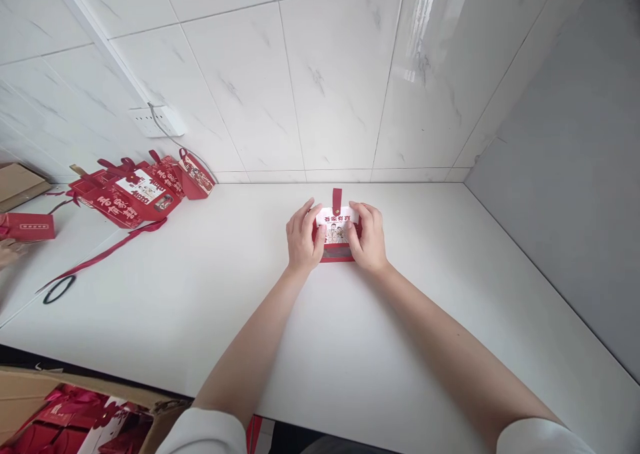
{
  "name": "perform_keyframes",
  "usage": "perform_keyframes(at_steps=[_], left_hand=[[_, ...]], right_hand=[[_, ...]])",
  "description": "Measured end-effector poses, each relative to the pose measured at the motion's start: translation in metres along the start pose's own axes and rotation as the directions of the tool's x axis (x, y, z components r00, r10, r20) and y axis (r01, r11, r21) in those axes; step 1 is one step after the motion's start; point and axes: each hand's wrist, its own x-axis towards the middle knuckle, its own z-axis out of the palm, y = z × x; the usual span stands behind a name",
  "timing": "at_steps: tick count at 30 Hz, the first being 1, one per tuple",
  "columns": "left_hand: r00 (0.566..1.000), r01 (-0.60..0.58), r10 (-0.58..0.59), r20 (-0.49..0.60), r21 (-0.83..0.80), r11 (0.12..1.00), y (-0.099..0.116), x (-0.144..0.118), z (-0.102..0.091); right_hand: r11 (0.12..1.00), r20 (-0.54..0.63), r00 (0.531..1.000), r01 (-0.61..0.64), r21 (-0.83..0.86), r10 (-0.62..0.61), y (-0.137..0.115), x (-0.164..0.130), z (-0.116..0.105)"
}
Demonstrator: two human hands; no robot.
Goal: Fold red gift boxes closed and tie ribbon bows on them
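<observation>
A small red gift box (pixel 336 249) stands on the white table in front of me. Its front carries a white printed panel with red characters and cartoon figures, and a red strap handle (pixel 337 201) with a metal stud rises from its top. My left hand (pixel 304 237) grips the box's left side, thumb on the front and fingers curled over the edge. On the right side my right hand (pixel 369 237) holds it the same way. The back of the box and its underside are hidden.
Several red gift boxes (pixel 130 197) lie by the wall at the left, with a red ribbon (pixel 115 251) and a scissors handle (pixel 59 290) nearer. Another person's hand (pixel 9 253) touches a red box (pixel 33 227). A carton (pixel 165 419) of red boxes stands below the table edge.
</observation>
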Motion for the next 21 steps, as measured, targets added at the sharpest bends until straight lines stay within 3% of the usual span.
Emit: perform_keyframes(at_steps=[4,10,13,16,21], left_hand=[[1.000,0.001,-0.001,-0.010,-0.021,1.000,-0.001,-0.005,0.007],[0.998,0.019,-0.013,0.060,-0.099,0.995,-0.005,-0.013,0.011],[0.987,0.151,-0.156,-0.032,-0.127,0.980,-0.009,-0.016,0.010],[0.934,0.289,-0.324,-0.149,-0.216,0.933,-0.015,-0.016,0.007],[0.845,0.433,-0.522,-0.117,-0.423,0.796,-0.018,0.005,-0.018]], right_hand=[[1.000,0.021,0.999,-0.026,0.014,0.026,-0.002,0.000,0.000],[0.988,0.085,0.990,-0.116,0.099,0.108,0.007,-0.012,-0.001],[0.961,0.141,0.974,-0.202,0.191,0.177,0.010,-0.020,-0.002],[0.887,0.262,0.929,-0.340,0.313,0.263,0.008,-0.023,-0.002],[0.823,0.441,0.827,-0.496,0.277,0.350,0.010,-0.021,0.003]])
